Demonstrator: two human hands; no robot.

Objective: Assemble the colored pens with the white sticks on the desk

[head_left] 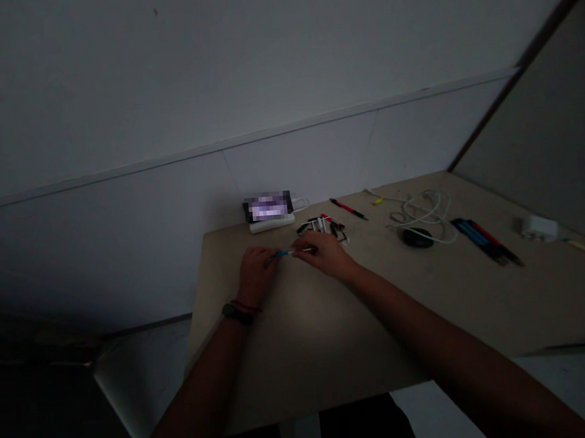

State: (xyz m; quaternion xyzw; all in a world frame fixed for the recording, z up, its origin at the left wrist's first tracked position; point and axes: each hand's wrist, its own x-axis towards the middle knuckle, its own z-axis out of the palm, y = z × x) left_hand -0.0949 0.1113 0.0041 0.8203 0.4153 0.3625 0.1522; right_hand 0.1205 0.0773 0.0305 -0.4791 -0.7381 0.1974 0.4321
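Observation:
Both my hands rest on a beige table [305, 338] in dim light. My left hand [256, 273], with a watch and a red band on the wrist, is closed around one end of a blue pen [281, 254]. My right hand [325, 251] pinches the pen's other end, where a pale tip shows. The pen lies roughly level between the two hands. Just behind my right hand sits a small heap of pens and pen parts [326, 226] in red, black and white.
A phone [267, 207] with a lit screen leans on a white block by the wall. A red pen [348, 209], a coiled white cable [422, 213], a dark round object [417, 237], a row of pens [484, 239] and a white charger [538, 227] lie to the right.

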